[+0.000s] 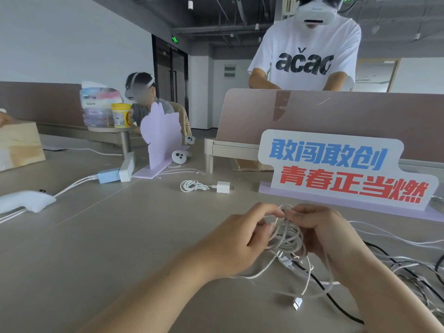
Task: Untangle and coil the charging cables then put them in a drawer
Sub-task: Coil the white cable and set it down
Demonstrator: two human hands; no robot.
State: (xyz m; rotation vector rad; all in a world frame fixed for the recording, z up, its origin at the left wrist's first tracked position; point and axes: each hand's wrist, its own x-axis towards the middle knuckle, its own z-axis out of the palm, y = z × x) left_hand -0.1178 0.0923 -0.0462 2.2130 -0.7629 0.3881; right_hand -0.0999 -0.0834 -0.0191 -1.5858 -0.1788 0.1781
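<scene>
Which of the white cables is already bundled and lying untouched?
The small bundle by the white cube charger. The cable between left hand and right hand is half-looped; the right-side pile is tangled.

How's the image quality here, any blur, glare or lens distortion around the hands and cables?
Head view: soft, even light, no glare; left hand, right hand and the white cable coil they hold are fairly sharp; wide-angle lens bows the desk divider; right-edge cable tangle smears.
</scene>
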